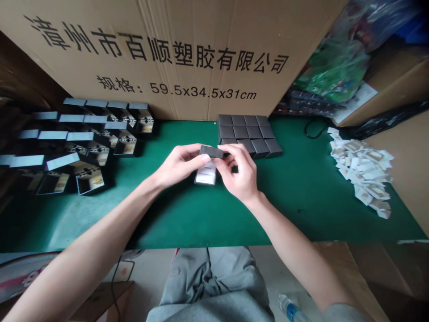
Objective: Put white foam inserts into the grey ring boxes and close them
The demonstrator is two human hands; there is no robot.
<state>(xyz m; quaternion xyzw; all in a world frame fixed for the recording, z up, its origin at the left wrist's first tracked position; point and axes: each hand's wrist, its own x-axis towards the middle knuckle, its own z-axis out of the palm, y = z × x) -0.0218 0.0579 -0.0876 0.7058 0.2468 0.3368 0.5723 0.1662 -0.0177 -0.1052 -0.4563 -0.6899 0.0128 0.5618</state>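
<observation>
Both my hands meet over the middle of the green table point(301, 197). My left hand point(179, 163) and my right hand point(239, 172) pinch a small dark box point(212, 152) by its lid, fingers closed on it from both sides. Under the lid the box's open body shows a white card insert point(206, 173). Just behind my hands stands a tidy block of several closed dark boxes point(250, 134).
Several open dark boxes with raised lids point(87, 143) crowd the table's left side. A heap of small white cards point(363, 172) lies at the right. A large printed cardboard carton point(174, 53) stands behind. Plastic bags point(335, 67) sit at the back right. A bottle point(290, 309) lies near my lap.
</observation>
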